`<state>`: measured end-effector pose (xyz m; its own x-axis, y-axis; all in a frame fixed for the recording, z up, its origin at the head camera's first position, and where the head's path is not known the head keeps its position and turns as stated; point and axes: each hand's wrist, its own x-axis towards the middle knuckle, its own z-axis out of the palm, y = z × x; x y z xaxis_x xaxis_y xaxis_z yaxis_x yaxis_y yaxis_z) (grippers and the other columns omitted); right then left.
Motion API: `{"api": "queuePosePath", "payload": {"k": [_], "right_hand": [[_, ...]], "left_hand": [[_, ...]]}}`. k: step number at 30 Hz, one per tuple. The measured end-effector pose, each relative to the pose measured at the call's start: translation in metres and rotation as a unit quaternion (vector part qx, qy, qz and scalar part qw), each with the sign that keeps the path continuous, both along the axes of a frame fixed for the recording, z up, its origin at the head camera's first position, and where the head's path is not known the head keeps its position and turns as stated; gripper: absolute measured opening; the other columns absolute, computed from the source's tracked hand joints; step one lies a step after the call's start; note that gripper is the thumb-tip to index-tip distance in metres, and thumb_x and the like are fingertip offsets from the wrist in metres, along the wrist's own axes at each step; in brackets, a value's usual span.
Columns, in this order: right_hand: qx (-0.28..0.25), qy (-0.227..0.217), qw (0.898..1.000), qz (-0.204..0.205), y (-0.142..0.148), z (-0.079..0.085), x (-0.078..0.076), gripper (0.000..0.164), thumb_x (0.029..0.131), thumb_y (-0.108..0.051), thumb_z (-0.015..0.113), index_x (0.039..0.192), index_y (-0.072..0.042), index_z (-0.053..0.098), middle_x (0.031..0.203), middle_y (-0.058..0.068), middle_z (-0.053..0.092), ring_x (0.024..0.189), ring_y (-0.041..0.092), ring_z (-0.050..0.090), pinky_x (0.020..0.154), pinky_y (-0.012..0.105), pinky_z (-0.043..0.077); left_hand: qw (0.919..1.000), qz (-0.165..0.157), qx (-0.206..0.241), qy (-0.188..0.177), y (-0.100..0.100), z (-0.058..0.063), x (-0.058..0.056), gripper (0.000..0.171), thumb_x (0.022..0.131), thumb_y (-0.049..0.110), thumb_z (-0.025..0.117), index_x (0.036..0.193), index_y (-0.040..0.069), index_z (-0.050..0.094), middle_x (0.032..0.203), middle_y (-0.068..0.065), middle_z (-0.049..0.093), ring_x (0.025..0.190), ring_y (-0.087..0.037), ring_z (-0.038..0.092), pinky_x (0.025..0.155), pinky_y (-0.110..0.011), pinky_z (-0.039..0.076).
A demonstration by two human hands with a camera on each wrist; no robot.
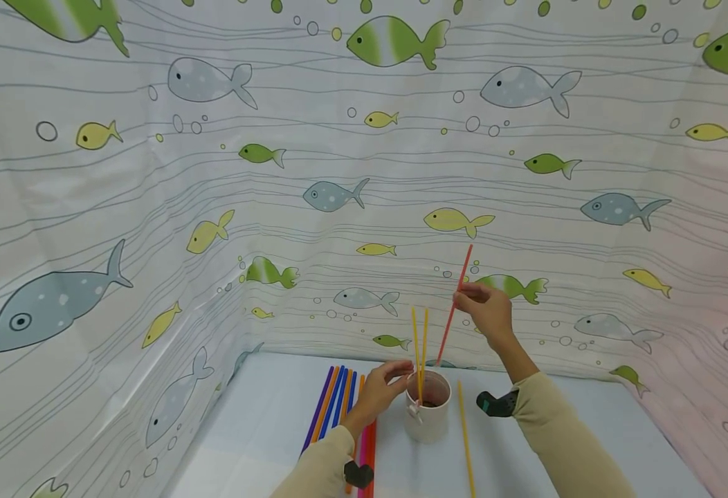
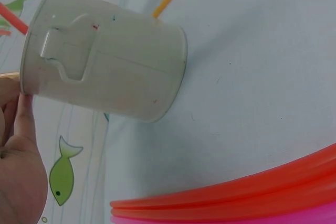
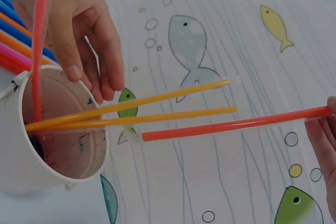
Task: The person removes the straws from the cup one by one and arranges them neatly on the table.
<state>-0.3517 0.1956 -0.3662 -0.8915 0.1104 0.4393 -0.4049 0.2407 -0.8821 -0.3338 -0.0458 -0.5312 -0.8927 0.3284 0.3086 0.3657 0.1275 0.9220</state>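
Observation:
My right hand [image 1: 487, 310] pinches a red straw [image 1: 453, 311] near its upper part, holding it slanted above a white bucket [image 1: 426, 423]. The straw's clear lower end [image 3: 137, 137] is outside the bucket's mouth in the right wrist view. Two yellow straws [image 1: 419, 356] stand in the bucket. Another red straw [image 3: 38, 51] leans into it in the right wrist view. My left hand [image 1: 379, 391] is at the bucket's left rim, fingers fairly straight, with a digit touching the rim in the left wrist view. A small handle fitting [image 2: 73, 48] shows on the bucket's side.
Several purple, orange and blue straws [image 1: 333, 398] lie side by side left of the bucket, with red ones [image 2: 226, 192] nearest it. A single yellow straw [image 1: 466, 436] lies to its right. A fish-patterned sheet [image 1: 314, 228] rises behind the white table [image 1: 239, 408].

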Motion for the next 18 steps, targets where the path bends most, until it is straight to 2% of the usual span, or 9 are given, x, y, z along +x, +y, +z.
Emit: {"api": "queuePosePath", "payload": {"k": [4,9,13,18], "right_hand": [[0.016,-0.007,1.0,-0.018,0.01,0.004,0.0,0.031,0.09,-0.018,0.071,0.114,0.0,0.066,0.104,0.019,0.068,0.083,0.017,0.072,0.072,0.022,0.057],[0.034,-0.019,0.999,-0.033,0.021,-0.001,-0.001,0.033,0.091,-0.021,0.07,0.116,0.0,0.067,0.104,0.017,0.069,0.082,0.013,0.07,0.071,0.019,0.056],[0.015,-0.047,0.998,-0.028,0.027,-0.014,0.002,0.034,0.091,-0.02,0.071,0.117,0.002,0.066,0.103,0.016,0.07,0.08,0.012,0.07,0.071,0.02,0.057],[-0.01,-0.101,0.994,-0.027,0.033,-0.042,0.008,0.035,0.091,-0.019,0.07,0.118,0.003,0.065,0.106,0.017,0.07,0.082,0.011,0.07,0.075,0.023,0.057]], "left_hand": [[0.9999,0.004,-0.011,-0.009,0.0,0.0,0.0,0.035,0.096,0.015,0.063,0.131,0.014,0.06,0.126,-0.001,0.063,0.12,-0.018,0.057,0.101,-0.032,0.045],[0.9998,0.008,-0.011,-0.013,0.002,0.002,0.001,0.034,0.097,0.017,0.062,0.131,0.015,0.06,0.127,-0.002,0.063,0.121,-0.019,0.057,0.1,-0.031,0.045],[0.9998,0.007,-0.012,-0.013,0.002,0.003,0.001,0.035,0.097,0.016,0.061,0.132,0.012,0.059,0.127,-0.003,0.062,0.122,-0.02,0.056,0.099,-0.03,0.046],[0.9998,0.0,-0.017,-0.011,0.0,0.002,-0.001,0.039,0.097,0.016,0.061,0.134,0.005,0.056,0.128,-0.004,0.062,0.122,-0.021,0.056,0.099,-0.031,0.047]]}}
